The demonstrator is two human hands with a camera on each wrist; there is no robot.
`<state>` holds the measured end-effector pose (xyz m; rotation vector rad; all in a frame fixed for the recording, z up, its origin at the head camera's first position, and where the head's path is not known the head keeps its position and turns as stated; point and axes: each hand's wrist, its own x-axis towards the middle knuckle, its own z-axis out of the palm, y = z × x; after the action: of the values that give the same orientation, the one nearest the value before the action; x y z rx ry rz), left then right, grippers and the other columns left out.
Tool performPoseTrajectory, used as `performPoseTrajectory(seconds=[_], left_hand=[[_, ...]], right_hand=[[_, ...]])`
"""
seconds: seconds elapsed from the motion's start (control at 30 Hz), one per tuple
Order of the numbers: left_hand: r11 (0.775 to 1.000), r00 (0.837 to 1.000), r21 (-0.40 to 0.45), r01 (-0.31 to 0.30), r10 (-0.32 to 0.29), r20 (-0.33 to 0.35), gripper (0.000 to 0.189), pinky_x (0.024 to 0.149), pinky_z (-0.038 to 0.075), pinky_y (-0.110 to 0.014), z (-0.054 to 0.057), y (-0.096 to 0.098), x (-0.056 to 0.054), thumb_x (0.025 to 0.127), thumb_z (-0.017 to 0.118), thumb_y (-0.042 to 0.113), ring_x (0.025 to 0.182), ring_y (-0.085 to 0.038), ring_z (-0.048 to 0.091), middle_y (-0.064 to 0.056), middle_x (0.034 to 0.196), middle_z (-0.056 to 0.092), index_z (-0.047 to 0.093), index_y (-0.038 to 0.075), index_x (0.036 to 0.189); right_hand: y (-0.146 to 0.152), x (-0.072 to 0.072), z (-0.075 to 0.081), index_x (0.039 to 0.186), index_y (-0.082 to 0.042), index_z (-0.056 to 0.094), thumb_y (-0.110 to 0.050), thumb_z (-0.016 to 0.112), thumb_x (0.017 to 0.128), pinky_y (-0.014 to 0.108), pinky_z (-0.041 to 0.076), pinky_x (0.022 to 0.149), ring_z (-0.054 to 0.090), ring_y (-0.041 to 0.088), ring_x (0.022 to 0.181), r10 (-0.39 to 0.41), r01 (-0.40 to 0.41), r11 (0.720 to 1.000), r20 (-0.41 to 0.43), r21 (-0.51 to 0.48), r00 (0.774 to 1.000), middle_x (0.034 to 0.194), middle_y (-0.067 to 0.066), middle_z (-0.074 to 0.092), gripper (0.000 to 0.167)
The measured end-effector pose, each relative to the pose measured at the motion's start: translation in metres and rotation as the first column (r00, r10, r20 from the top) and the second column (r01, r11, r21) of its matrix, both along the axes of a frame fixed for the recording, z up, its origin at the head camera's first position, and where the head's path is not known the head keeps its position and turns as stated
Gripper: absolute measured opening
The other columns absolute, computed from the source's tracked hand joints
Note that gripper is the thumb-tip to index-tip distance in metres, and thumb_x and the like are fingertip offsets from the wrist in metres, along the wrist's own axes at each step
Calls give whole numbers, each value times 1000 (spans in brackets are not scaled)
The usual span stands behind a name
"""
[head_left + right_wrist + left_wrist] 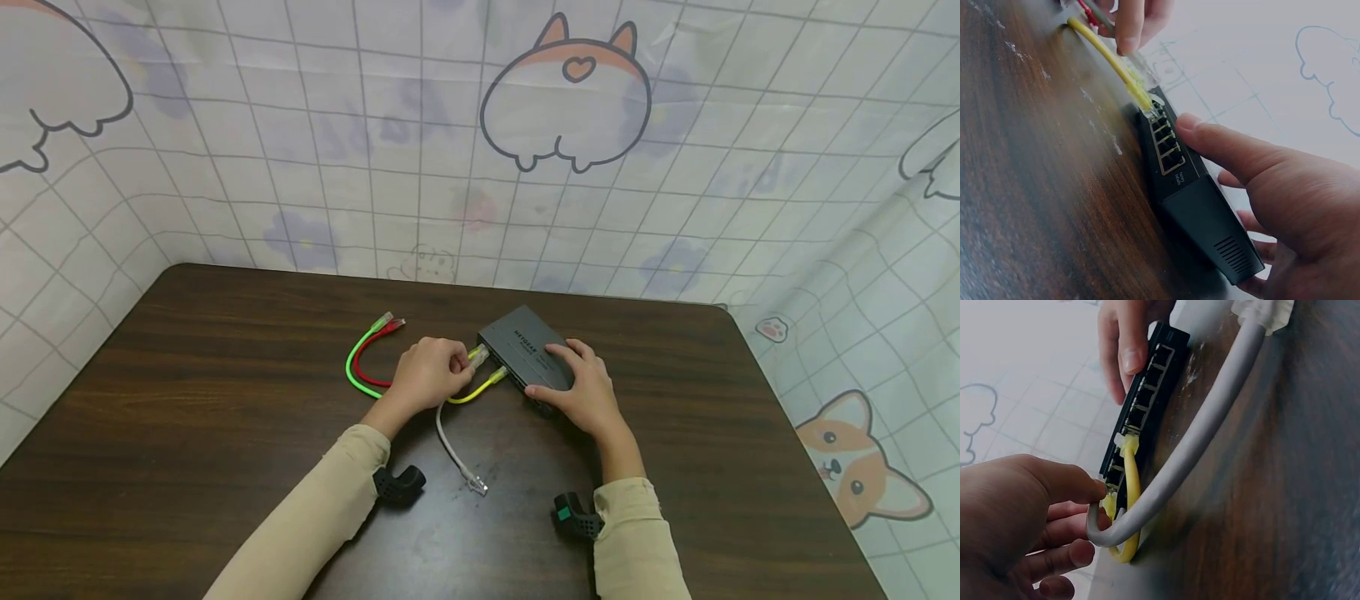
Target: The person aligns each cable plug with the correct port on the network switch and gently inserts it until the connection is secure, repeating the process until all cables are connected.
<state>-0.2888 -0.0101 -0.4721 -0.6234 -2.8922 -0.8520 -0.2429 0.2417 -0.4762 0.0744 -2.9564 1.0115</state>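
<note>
A dark grey Netgear network switch lies on the table, its row of ports facing the left hand. The right hand grips it, thumb at the port edge and fingers over the top. In the left wrist view, a short yellow Ethernet cable loops between two of its ports. Beside the ports, the left hand pinches a grey Ethernet cable near one plug. Fingers partly hide that plug, so whether it sits in a port is unclear. The cable's other plug lies loose toward the front.
A green Ethernet cable and a red Ethernet cable curve on the brown table, left of the left hand and partly behind it. A patterned cloth wall rises behind the table's back edge.
</note>
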Motion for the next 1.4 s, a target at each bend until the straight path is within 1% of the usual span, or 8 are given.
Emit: performPoseTrajectory(seconds=[0.17, 0.33, 0.57, 0.9, 1.17, 1.4], left_hand=[[1000, 1000, -6, 10, -10, -17, 14, 49, 38, -27, -1, 5, 0, 86, 69, 25, 54, -9, 51, 10, 62, 58, 66, 21, 72], [1000, 999, -19, 12, -13, -32, 15, 45, 36, -26, -2, 8, 0, 87, 68, 23, 51, -10, 49, 9, 61, 56, 66, 21, 72], [999, 998, -43, 1, -4, -60, 16, 44, 35, -26, -3, 9, -1, 87, 69, 24, 47, -11, 48, 9, 58, 55, 66, 21, 72], [999, 995, -44, 17, -21, -94, 19, 42, 30, -25, -5, 10, 0, 87, 68, 20, 44, -11, 44, 8, 53, 50, 64, 20, 69], [998, 993, -60, 22, -29, -115, 20, 42, 30, -25, -5, 11, 0, 87, 68, 20, 45, -11, 44, 8, 54, 50, 62, 21, 68], [997, 988, -66, 27, -37, -152, 22, 41, 28, -24, -7, 11, 0, 87, 66, 18, 44, -11, 42, 7, 56, 49, 59, 20, 66]], right_hand=[[0, 1, 3, 143, -21, 46, -46, 79, 76, 66, 26, 104, 29, 42, 138, 13, -13, 1000, 8, 2, 1000, 157, 15, 25, 79], [1, 1, 5, 144, -22, 45, -47, 80, 75, 67, 26, 103, 29, 42, 137, 30, -30, 1000, 16, -1, 999, 158, 14, 23, 81], [1, 0, 2, 144, -22, 45, -47, 79, 76, 66, 26, 103, 28, 42, 138, 29, -29, 1000, 7, 3, 1000, 158, 14, 23, 80], [2, 1, 1, 144, -23, 45, -47, 79, 75, 66, 26, 103, 28, 41, 138, 28, -28, 1000, 16, -11, 999, 158, 13, 23, 80], [3, 2, 0, 144, -23, 45, -47, 79, 76, 66, 26, 103, 28, 41, 138, 31, -31, 999, 12, -16, 999, 158, 13, 23, 79], [4, 1, -1, 144, -23, 45, -47, 78, 77, 66, 26, 103, 27, 41, 139, 29, -29, 999, 17, -19, 999, 158, 12, 23, 78]])
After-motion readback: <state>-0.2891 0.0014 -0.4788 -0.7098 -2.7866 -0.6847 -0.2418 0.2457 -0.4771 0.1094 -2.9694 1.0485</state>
